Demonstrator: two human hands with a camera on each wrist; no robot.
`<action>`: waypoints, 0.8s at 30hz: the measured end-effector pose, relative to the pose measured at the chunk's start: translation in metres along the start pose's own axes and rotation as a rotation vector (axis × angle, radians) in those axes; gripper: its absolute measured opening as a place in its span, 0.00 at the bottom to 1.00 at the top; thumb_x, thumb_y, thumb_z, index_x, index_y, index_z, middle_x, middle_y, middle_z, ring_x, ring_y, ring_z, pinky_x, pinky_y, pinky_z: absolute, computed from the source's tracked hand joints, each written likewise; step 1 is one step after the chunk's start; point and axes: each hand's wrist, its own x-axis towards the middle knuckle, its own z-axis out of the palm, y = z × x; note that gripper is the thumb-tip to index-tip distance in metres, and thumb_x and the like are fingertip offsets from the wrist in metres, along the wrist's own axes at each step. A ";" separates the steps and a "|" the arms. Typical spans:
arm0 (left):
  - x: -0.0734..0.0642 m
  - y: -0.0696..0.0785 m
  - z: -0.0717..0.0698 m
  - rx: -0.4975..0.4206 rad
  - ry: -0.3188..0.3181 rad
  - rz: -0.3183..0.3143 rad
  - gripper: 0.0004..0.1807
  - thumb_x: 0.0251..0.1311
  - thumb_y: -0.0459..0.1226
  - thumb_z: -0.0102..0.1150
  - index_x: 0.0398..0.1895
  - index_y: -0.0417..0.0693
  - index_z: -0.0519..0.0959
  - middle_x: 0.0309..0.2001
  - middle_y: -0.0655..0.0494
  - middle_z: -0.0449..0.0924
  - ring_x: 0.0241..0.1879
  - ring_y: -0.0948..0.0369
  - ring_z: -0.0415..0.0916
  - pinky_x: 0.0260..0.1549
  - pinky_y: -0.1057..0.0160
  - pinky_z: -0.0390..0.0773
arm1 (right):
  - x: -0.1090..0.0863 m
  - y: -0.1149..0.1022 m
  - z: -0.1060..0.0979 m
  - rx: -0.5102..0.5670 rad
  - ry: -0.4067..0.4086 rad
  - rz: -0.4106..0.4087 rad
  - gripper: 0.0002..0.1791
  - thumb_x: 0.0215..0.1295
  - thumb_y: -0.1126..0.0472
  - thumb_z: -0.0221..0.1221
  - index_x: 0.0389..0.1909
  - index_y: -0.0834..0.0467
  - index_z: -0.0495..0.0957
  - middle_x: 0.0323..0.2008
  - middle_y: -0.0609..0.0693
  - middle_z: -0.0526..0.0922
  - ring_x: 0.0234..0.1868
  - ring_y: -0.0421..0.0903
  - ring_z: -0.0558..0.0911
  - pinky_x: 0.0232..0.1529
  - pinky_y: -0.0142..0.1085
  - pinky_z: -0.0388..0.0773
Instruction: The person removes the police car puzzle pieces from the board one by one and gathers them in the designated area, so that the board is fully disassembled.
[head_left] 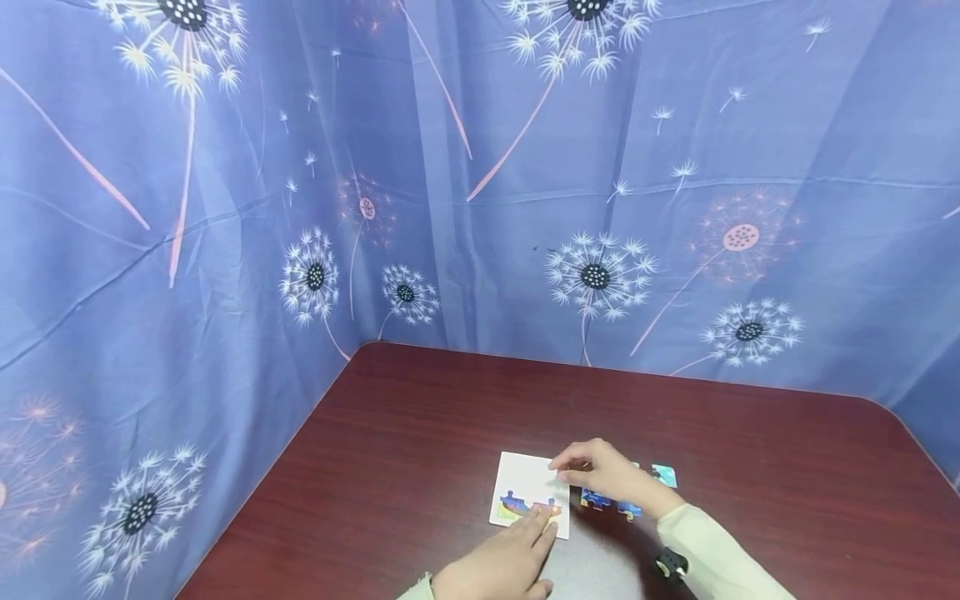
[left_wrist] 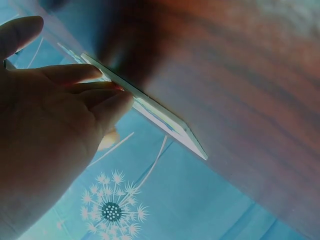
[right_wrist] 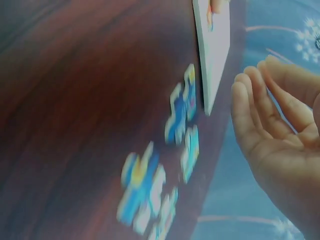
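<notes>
The puzzle board (head_left: 527, 492) is pinned under the straight fingers of the left hand (head_left: 498, 565). The right hand (head_left: 603, 473) hovers just beyond, loosely open, nothing gripped. Loose pieces (head_left: 609, 502) lie beneath it — a pick-up seems next, requiring a pinch.

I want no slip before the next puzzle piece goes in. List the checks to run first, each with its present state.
1. Left hand steadies the puzzle board: ok, fingertips rest on its near edge.
2. Board flat on the table: ok.
3. Right hand holds a piece: cannot tell; the wrist view shows relaxed fingers.
4. Loose pieces within reach: ok, beside the board.
5. Free slots on the board: ok, mostly bare white.
</notes>
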 end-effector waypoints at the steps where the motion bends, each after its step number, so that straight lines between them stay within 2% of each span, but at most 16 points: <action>1: 0.000 0.001 0.000 0.004 0.000 0.000 0.36 0.66 0.54 0.50 0.70 0.40 0.63 0.72 0.49 0.58 0.72 0.57 0.53 0.67 0.64 0.58 | 0.003 -0.001 0.003 0.021 -0.020 -0.002 0.09 0.64 0.64 0.61 0.42 0.63 0.84 0.37 0.52 0.86 0.37 0.38 0.81 0.39 0.31 0.79; 4: -0.001 0.002 -0.002 0.013 0.005 0.000 0.36 0.66 0.53 0.50 0.70 0.40 0.63 0.71 0.48 0.59 0.72 0.57 0.54 0.66 0.64 0.59 | 0.013 -0.002 0.013 0.074 -0.071 -0.019 0.09 0.64 0.64 0.61 0.42 0.64 0.84 0.38 0.54 0.86 0.36 0.38 0.82 0.39 0.31 0.79; 10: -0.001 0.006 0.001 0.051 0.004 0.013 0.38 0.66 0.54 0.49 0.70 0.38 0.61 0.71 0.45 0.58 0.72 0.55 0.54 0.66 0.65 0.60 | 0.026 0.000 0.029 0.093 -0.136 -0.064 0.09 0.63 0.66 0.61 0.42 0.65 0.84 0.36 0.54 0.87 0.36 0.37 0.82 0.41 0.30 0.79; 17: -0.001 0.008 0.008 0.033 0.017 0.030 0.38 0.66 0.55 0.49 0.69 0.37 0.63 0.71 0.43 0.58 0.71 0.52 0.56 0.64 0.64 0.63 | 0.033 -0.005 0.037 0.096 -0.162 -0.030 0.09 0.61 0.67 0.63 0.41 0.64 0.84 0.32 0.49 0.85 0.34 0.35 0.81 0.40 0.31 0.79; 18: -0.002 0.008 0.008 0.025 0.017 0.033 0.37 0.66 0.56 0.49 0.68 0.37 0.64 0.71 0.42 0.58 0.70 0.52 0.56 0.64 0.64 0.63 | 0.034 -0.005 0.037 0.085 -0.160 -0.025 0.09 0.60 0.66 0.64 0.41 0.64 0.84 0.31 0.48 0.85 0.35 0.35 0.80 0.44 0.32 0.79; 24: -0.005 0.009 0.006 0.021 0.046 0.039 0.36 0.66 0.56 0.49 0.66 0.36 0.67 0.69 0.42 0.62 0.69 0.52 0.60 0.62 0.64 0.66 | 0.036 -0.008 0.041 0.071 -0.162 0.020 0.09 0.56 0.67 0.66 0.39 0.63 0.85 0.28 0.45 0.80 0.30 0.33 0.76 0.38 0.30 0.77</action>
